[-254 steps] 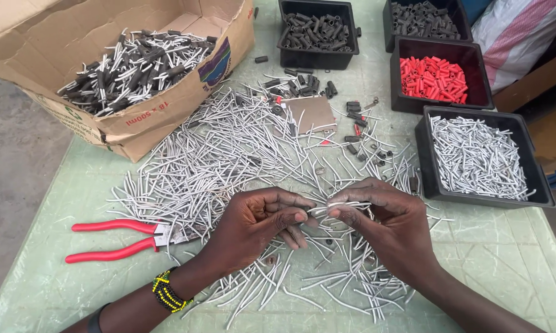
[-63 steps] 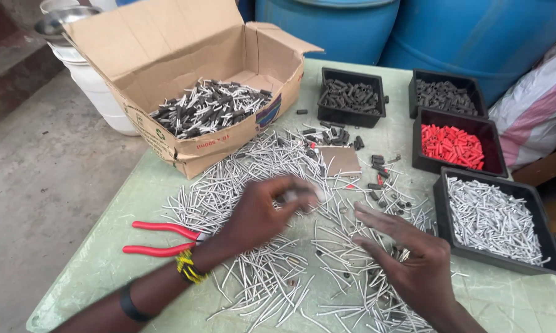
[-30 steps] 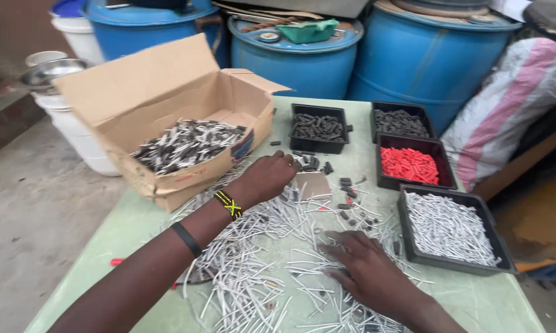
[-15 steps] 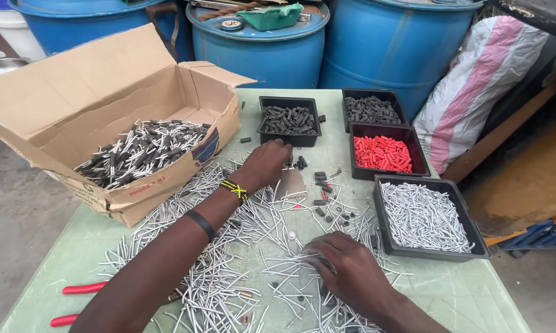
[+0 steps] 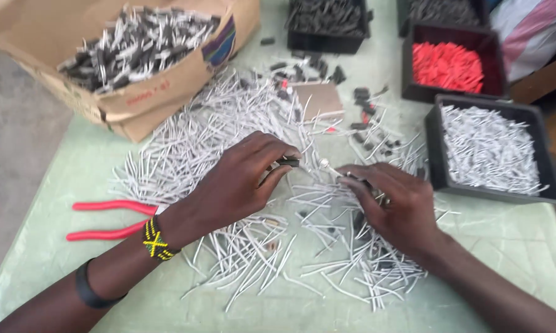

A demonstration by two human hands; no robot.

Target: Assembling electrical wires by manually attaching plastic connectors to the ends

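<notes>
Over the middle of the counter (image 5: 494, 246), the two hands meet above a loose heap of short white pins (image 5: 241, 246). The left hand (image 5: 238, 182) pinches a small black cap (image 5: 288, 163) between thumb and forefinger; the cap is short, dark and tube-like, and points toward the other hand. The right hand (image 5: 395, 206) is closed on a thin white pin (image 5: 327, 166), whose pale rounded end sticks out toward the cap, just short of it. The rest of that pin is hidden under the fingers.

White pins lie scattered in every direction below and around both hands, covering much of the pale green counter. Red-handled pliers (image 5: 108, 219) rest to the left, beside the left wrist. Beyond the hands, a few loose black caps and a small brown card (image 5: 318, 98) lie among the pins.

To the right, a black tray (image 5: 435, 163) holds more white pins. Farther back, another black tray (image 5: 407, 61) holds red plastic pieces, and a third (image 5: 327, 43) holds dark pieces. At the far left, a cardboard box (image 5: 167, 92) is filled with pins capped in black.
</notes>
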